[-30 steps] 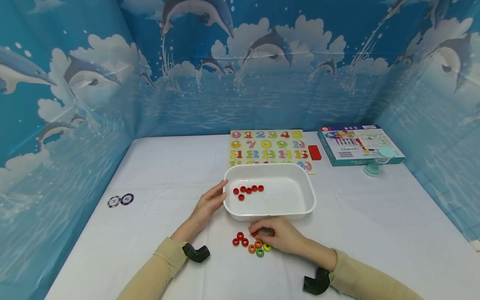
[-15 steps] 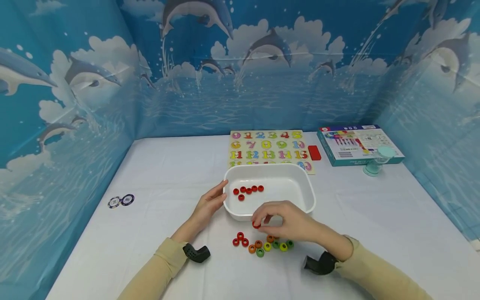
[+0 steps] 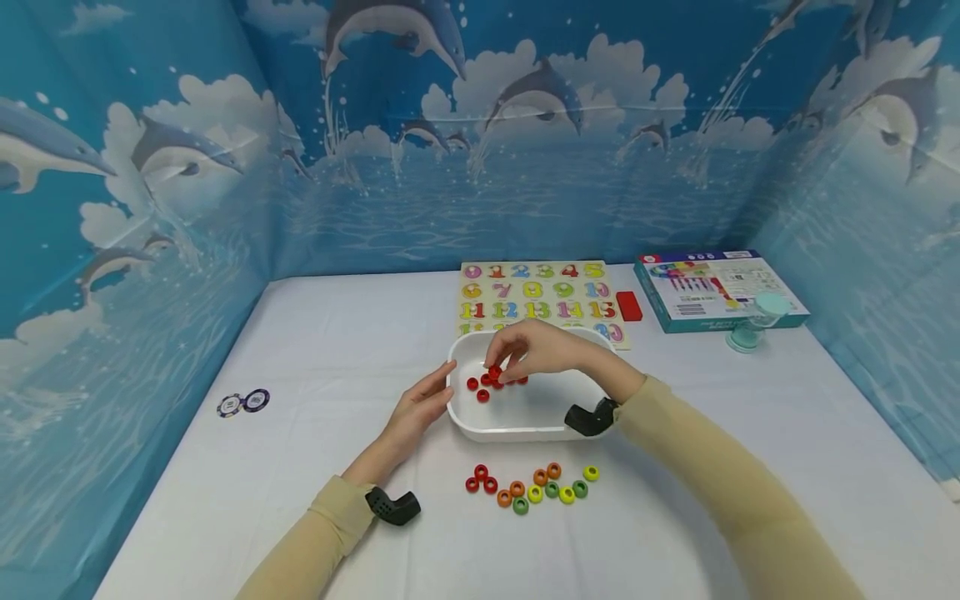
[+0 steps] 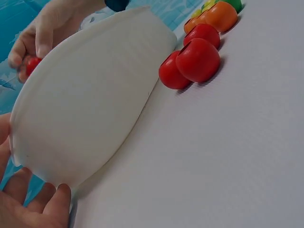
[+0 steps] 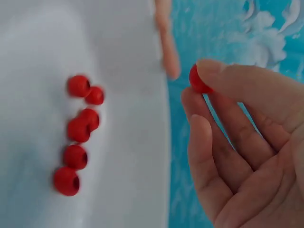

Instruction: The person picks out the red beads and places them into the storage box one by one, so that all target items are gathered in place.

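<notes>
My right hand [image 3: 542,348] pinches a red bead [image 3: 495,373] between thumb and fingertips above the white tray [image 3: 517,434]. In the right wrist view the pinched bead [image 5: 198,80] shows beside the thumb, with several red beads [image 5: 77,130] lying loose in the tray. My left hand [image 3: 411,414] touches the tray's left end with fairly straight fingers. In the left wrist view these fingertips [image 4: 59,197] rest against the outer wall. On the cloth before the tray lie red beads [image 3: 491,485], then orange [image 3: 505,498], yellow [image 3: 567,495] and green ones [image 3: 521,506].
Behind the tray lies a number board [image 3: 534,292], partly covered by it, with a red block [image 3: 628,306] beside it. A flat box [image 3: 712,287] and a small mint-green sand timer [image 3: 750,327] stand at back right. Two round chips [image 3: 243,403] lie at left.
My right hand has lifted the red bead from the cloth and carried it forward over the tray. The beads it was covering now show. My left hand stays at the tray.
</notes>
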A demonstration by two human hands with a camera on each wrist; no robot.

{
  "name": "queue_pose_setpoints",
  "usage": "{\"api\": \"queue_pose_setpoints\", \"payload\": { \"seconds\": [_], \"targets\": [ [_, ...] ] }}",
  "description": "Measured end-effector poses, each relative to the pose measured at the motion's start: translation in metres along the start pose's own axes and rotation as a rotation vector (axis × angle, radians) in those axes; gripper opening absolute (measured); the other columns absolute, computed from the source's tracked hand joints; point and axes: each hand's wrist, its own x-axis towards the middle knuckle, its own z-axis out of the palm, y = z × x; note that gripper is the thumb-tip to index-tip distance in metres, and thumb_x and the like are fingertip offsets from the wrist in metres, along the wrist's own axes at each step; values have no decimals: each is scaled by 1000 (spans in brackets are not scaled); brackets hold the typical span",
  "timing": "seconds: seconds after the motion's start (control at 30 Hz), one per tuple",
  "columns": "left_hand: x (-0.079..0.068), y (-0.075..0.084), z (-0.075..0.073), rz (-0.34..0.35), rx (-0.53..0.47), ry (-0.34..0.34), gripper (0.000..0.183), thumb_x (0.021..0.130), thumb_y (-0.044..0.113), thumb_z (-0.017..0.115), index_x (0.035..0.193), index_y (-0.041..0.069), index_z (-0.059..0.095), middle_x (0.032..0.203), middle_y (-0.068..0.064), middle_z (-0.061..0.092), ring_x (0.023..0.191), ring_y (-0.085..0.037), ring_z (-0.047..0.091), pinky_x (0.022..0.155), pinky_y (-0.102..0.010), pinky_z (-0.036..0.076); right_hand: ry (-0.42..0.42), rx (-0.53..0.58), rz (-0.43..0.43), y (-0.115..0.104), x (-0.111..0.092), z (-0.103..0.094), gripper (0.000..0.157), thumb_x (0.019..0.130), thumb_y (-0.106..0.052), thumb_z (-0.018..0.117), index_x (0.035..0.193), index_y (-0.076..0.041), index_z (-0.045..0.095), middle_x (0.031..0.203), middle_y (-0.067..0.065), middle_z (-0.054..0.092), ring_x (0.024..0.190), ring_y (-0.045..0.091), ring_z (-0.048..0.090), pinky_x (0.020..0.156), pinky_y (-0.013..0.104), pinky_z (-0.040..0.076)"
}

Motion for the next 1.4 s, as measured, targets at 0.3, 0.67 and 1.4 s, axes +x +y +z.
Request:
{"api": "queue_pose_setpoints", "payload": {
  "seconds": [0.3,0.67,1.4],
  "targets": [
    [3,-4,-2,15,6,-1,47,92,11,48,137,10,36,146,-5,18,130,-27,22,100,-36,32,-79,-47,119,39,28,5,23,73,-10,73,95,-11,66,91,-1,64,65,19,52,53,26,47],
    [12,-22,-8,9,-14,29,46,89,22,56,133,20,44,145,1,22,130,-18,24,99,-32,33,-112,-99,148,55,28,15,21,71,-15,75,91,-15,68,85,-6,66,59,16,50,52,24,45],
    [2,-3,-1,7,-4,2,46,91,16,51,136,13,39,145,0,21,130,-19,24,99,-27,34,74,93,-164,-40,-47,35,23,78,-8,69,101,-6,64,94,5,64,81,18,59,67,30,52]
  ]
}}
